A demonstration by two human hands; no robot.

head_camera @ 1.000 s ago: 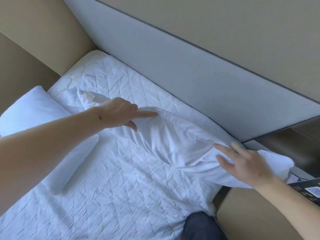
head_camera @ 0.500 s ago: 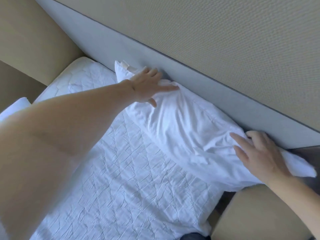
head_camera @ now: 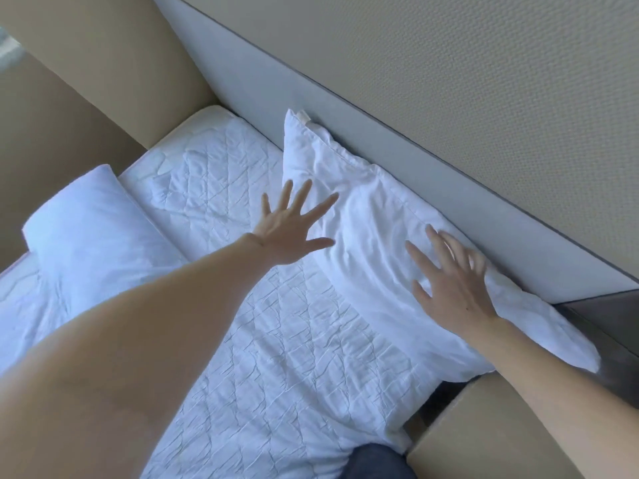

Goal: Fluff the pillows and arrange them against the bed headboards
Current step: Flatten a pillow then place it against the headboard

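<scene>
A white pillow (head_camera: pixel 373 216) lies along the grey headboard (head_camera: pixel 397 160), its right end hanging past the mattress edge. My left hand (head_camera: pixel 290 229) is spread flat with straight fingers at the pillow's near left edge. My right hand (head_camera: pixel 453 281) lies flat on the pillow's right half, fingers straight and a little blurred. Neither hand grips anything. A second white pillow (head_camera: pixel 90 229) lies at the left on the quilted mattress (head_camera: pixel 276 340).
A beige wall (head_camera: pixel 484 81) rises above the headboard and a beige panel (head_camera: pixel 86 81) closes the far left corner. A tan box-like surface (head_camera: pixel 491 437) and a dark ledge (head_camera: pixel 608 316) sit at the right of the bed. My dark trouser knee (head_camera: pixel 377 461) shows at the bottom.
Both hands let go of the pillow's top edge and came back toward me, now flat with spread fingers. The pillow stays against the headboard. The second pillow has come back into view.
</scene>
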